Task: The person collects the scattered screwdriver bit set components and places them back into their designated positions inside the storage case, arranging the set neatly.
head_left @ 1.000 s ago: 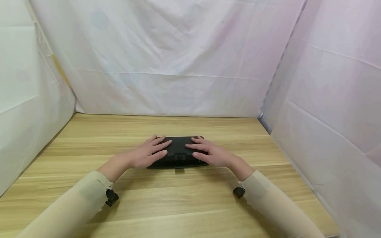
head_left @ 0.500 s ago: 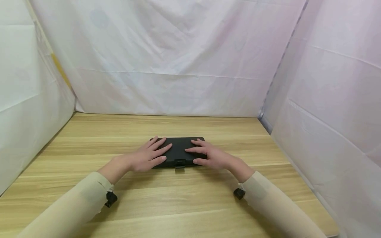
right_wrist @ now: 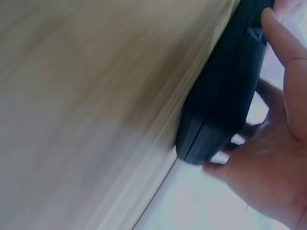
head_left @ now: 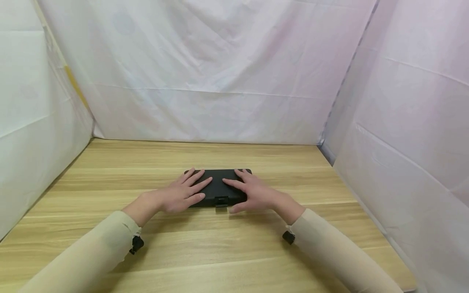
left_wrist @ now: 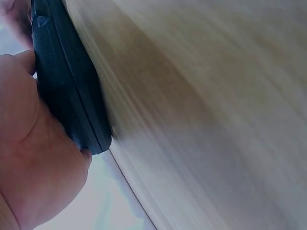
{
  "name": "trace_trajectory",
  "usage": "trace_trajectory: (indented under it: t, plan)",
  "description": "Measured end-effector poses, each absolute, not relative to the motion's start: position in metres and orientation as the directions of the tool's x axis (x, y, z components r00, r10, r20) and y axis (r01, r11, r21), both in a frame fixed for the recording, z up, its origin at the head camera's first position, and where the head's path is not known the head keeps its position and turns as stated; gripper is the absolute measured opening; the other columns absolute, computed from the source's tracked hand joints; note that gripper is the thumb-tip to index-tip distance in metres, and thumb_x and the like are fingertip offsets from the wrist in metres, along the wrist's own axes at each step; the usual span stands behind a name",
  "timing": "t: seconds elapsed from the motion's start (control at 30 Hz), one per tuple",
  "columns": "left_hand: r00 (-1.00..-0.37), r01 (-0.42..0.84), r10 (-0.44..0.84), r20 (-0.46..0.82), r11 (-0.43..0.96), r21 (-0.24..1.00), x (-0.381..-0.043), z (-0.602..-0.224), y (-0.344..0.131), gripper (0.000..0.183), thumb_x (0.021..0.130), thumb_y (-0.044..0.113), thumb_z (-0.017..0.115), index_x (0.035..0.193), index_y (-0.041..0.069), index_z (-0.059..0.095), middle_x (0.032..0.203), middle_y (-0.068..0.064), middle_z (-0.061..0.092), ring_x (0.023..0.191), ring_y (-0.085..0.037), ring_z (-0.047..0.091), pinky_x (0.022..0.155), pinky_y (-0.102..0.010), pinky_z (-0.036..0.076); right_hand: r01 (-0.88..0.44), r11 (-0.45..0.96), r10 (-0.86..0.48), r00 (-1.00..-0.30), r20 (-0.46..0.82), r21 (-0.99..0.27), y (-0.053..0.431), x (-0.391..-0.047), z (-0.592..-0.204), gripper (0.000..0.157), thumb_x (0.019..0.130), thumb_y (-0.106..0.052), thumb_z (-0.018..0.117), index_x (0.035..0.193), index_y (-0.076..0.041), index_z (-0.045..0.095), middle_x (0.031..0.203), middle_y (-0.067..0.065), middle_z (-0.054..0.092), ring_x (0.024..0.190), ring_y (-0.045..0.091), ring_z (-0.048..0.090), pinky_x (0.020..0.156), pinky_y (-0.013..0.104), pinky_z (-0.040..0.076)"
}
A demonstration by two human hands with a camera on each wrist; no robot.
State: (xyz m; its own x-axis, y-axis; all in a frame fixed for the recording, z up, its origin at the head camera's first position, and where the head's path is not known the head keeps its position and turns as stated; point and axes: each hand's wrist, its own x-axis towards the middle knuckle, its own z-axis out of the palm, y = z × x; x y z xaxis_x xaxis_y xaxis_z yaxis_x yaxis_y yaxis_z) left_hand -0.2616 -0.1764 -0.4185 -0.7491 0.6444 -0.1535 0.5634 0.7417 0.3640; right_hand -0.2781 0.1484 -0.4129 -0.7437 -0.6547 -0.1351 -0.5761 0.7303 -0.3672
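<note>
A black hard case (head_left: 220,183) lies on the wooden table with its lid down. At the middle of its front side is a small black latch (head_left: 221,201), whose flap juts out toward me. My left hand (head_left: 179,195) rests on the left part of the lid, fingers spread and nearly straight. On the right part lies my right hand (head_left: 258,194), its fingers spread and its thumb reaching down in front of the case beside the latch. In the right wrist view, the thumb (right_wrist: 283,40) is close to the case's front side; whether it touches the latch is unclear.
The wooden table (head_left: 220,252) runs back to a white cloth curtain (head_left: 212,73). White sheets hang on the left (head_left: 25,101) and right (head_left: 410,122) as well. Small black devices are worn at both wrists, by the sleeve cuffs.
The case lid has come down under both hands since the first frame. Since then my right hand has shifted a little left, its thumb moving off the lid to the front. My left hand stays put.
</note>
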Motion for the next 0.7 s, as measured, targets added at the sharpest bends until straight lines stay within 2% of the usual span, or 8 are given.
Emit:
trace_trajectory:
  t: [0.07,0.17,0.43,0.7]
  plan:
    - [-0.751,0.562,0.642,-0.153,0.744,0.362,-0.262,-0.420,-0.176,0.068,0.118,0.059,0.028,0.178,0.028,0.016,0.186,-0.012,-0.002,0.170,-0.048,-0.008,0.134,-0.072,0.003,-0.571,0.746,-0.643,-0.752,-0.147,-0.343,0.141,-0.278,-0.413,0.100,0.094,-0.070,0.077,0.175,-0.041,0.026,0.186,0.016,0.004,0.170,0.050,0.002,0.134,0.072,0.012]
    - [-0.754,0.559,0.637,-0.157,0.749,0.354,-0.262,-0.420,-0.175,0.067,0.119,0.057,0.029,0.178,0.028,0.016,0.186,-0.012,-0.001,0.171,-0.047,-0.007,0.134,-0.071,0.005,-0.556,0.770,-0.621,-0.767,-0.162,-0.313,0.132,-0.278,-0.412,0.102,0.093,-0.075,0.074,0.175,-0.043,0.023,0.186,0.015,0.003,0.170,0.051,0.001,0.132,0.075,0.010]
    - [-0.765,0.552,0.625,-0.158,0.761,0.340,-0.258,-0.418,-0.174,0.066,0.119,0.053,0.032,0.178,0.027,0.018,0.186,-0.012,0.000,0.171,-0.047,-0.007,0.134,-0.071,0.006,-0.533,0.812,-0.576,-0.798,-0.178,-0.240,0.119,-0.280,-0.406,0.084,0.100,-0.074,0.063,0.172,-0.045,0.031,0.185,0.013,0.012,0.169,0.051,0.010,0.130,0.075,0.022]
    - [-0.765,0.557,0.626,-0.150,0.760,0.334,-0.259,-0.417,-0.173,0.066,0.119,0.053,0.031,0.178,0.026,0.018,0.186,-0.012,-0.001,0.170,-0.048,-0.007,0.134,-0.071,0.006,-0.534,0.805,-0.579,-0.803,-0.142,-0.258,0.118,-0.281,-0.403,0.081,0.099,-0.073,0.067,0.168,-0.041,0.041,0.183,0.015,0.021,0.167,0.054,0.017,0.131,0.068,0.029]
